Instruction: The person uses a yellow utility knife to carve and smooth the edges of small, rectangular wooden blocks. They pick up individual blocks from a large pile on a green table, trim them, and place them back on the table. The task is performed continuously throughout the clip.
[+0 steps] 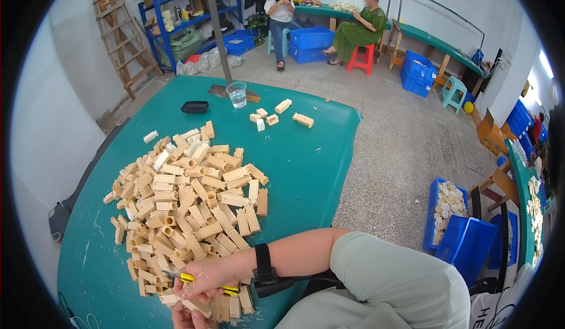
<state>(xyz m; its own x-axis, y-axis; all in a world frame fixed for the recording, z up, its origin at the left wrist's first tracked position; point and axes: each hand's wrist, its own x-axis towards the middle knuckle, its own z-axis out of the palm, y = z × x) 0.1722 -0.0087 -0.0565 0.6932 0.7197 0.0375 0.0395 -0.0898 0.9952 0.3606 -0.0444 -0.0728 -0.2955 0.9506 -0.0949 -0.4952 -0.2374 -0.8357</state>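
Note:
My right hand (pixel 207 275) is closed around a yellow and black utility knife (pixel 230 290), its blade end pointing left past the fingers. Just below it, at the lower edge of the view, my left hand (pixel 183 317) pinches a beige hollow rectangular block (pixel 198 307). The fingers of both hands are close together at this block. Behind and beside them spreads a large heap of similar beige blocks (pixel 194 214), some paler, several with round holes in their ends. The heap partly covers the green tabletop (pixel 300 182).
Several loose blocks (pixel 283 106) lie at the table's far side, near a clear cup (pixel 236 95) of liquid and a small black tray (pixel 195 107). A metal pole (pixel 218 32) rises behind the table. Two people sit at a far bench (pixel 318 11). Blue crates (pixel 468 248) stand on the right.

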